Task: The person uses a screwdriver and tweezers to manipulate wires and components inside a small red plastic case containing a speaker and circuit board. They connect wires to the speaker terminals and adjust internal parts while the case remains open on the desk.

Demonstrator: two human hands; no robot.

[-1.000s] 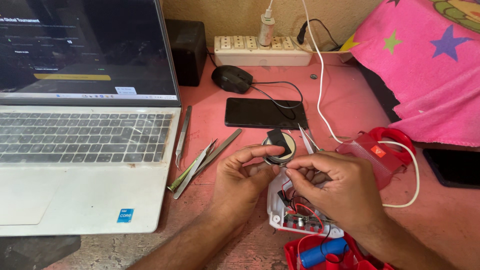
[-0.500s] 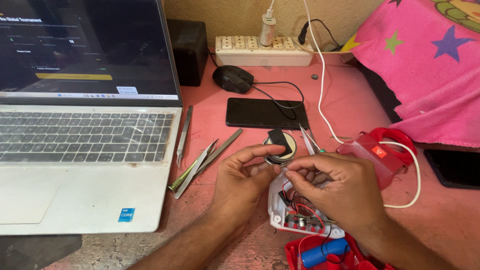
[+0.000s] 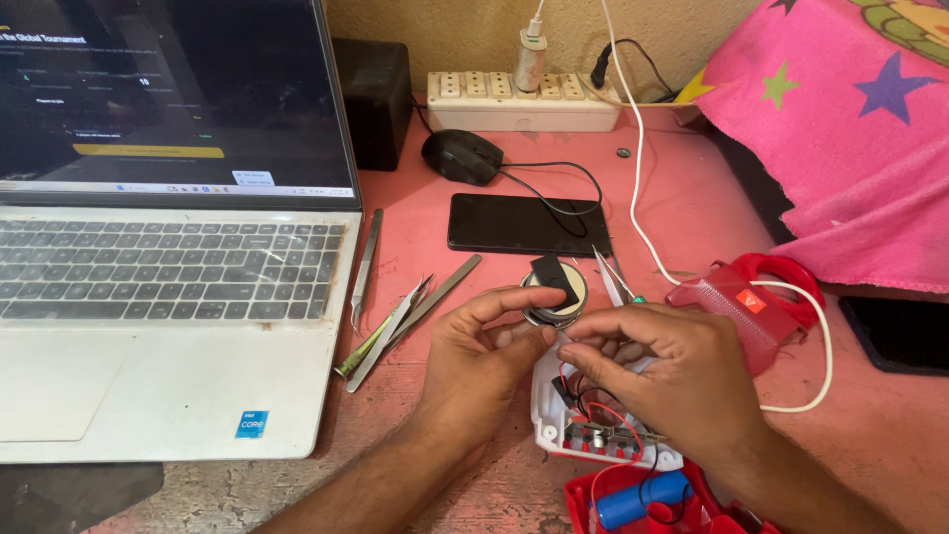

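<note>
Pink counter point(image 3: 682, 198) carries everything. Open laptop point(image 3: 168, 297) takes the left half, screen lit. Pink star-print cloth point(image 3: 840, 129) covers the far right corner. White power strip point(image 3: 524, 99) sits along the back wall with a charger plugged in; its white cable point(image 3: 638, 188) runs down the counter toward the red plastic housing point(image 3: 741, 307) on the right. Black phone point(image 3: 524, 224) lies flat mid-counter, black mouse point(image 3: 463, 156) just behind it. Tweezers and flat metal pry tools point(image 3: 395, 316) lie beside the laptop's right edge.

Left hand point(image 3: 479, 351) and right hand point(image 3: 672, 371) meet over an opened white casing point(image 3: 593, 435) with red and black wires and a small board inside. Left fingers point(image 3: 514, 302) curl against a small round metal speaker point(image 3: 556, 294) lying just beyond the casing; thumb and forefinger touch its rim. Right fingers point(image 3: 593, 336) are pinched together on something thin at the speaker's near edge, too small to identify. Blue cylindrical cell point(image 3: 633, 497) sits in a red shell at the bottom edge, below the casing.
</note>
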